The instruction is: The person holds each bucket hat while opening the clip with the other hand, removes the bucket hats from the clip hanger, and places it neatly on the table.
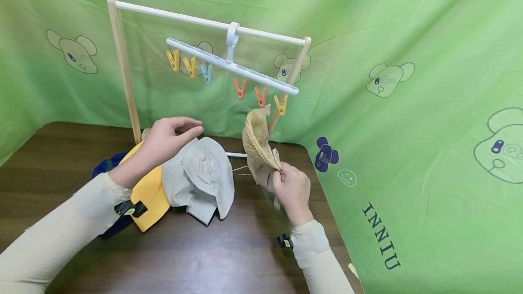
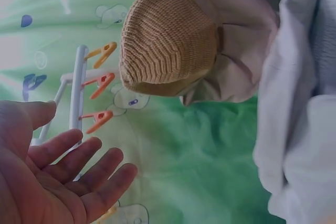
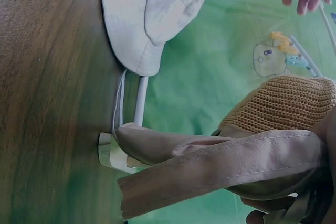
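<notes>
My right hand (image 1: 292,189) pinches the edge of a tan hat with a knitted crown (image 1: 258,137) and a beige fabric brim (image 3: 199,169), holding it up on the right side of the rack. In the left wrist view the knitted crown (image 2: 168,40) hangs below the right fingertips. My left hand (image 1: 169,137) hovers over the white bucket hat (image 1: 200,171) with its fingers loosely extended and nothing in them. Above the tan hat hang an orange clothespin (image 1: 261,96) and a yellow clothespin (image 1: 281,104) from the white clip hanger (image 1: 233,66).
A wooden rack (image 1: 124,71) with a white top bar (image 1: 171,15) carries the hanger. More clothespins hang along it, one of them blue (image 1: 207,74). A yellow hat (image 1: 153,194) and a dark blue hat (image 1: 108,164) lie left on the brown table (image 1: 196,257). Green curtains stand behind.
</notes>
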Demonstrator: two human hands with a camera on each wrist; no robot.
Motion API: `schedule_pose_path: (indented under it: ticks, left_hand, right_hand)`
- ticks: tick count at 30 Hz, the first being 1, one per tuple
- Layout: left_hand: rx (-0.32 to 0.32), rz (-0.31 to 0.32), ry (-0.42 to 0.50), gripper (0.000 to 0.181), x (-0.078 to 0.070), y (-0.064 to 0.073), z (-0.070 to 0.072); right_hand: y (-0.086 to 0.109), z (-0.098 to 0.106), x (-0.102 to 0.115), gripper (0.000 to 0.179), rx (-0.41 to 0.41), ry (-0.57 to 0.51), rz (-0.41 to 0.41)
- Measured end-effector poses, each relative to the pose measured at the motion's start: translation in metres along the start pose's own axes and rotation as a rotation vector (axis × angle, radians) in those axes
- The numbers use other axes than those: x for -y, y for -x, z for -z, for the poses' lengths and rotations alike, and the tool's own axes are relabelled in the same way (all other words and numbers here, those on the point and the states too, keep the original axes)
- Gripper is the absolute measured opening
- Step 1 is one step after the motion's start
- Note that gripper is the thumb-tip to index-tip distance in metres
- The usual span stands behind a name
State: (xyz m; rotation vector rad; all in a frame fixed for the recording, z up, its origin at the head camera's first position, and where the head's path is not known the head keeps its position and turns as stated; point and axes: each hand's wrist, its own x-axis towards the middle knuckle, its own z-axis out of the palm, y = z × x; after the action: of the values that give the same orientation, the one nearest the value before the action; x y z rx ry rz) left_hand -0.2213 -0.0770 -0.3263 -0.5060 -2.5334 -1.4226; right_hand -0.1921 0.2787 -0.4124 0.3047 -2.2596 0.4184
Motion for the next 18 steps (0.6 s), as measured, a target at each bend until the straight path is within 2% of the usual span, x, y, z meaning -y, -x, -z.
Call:
schedule_pose_path:
  ticks: [8,15,18]
  left_hand:
    - [-0.031,0.033,-0.005,0.041,0.011,0.03,0.012]
    - [-0.048,-0.017,-0.006,0.037,0.014,0.045,0.019]
    - [-0.048,-0.013,-0.005,0.035,0.014,0.051,0.019]
  right_hand:
    - [0.0,-0.001,0.001,0.011,0.0,0.011,0.032]
    - [0.001,-0.005,0.004,0.021,0.004,0.019,0.059]
    - [0.001,-0.007,0.007,0.027,0.002,0.015,0.072]
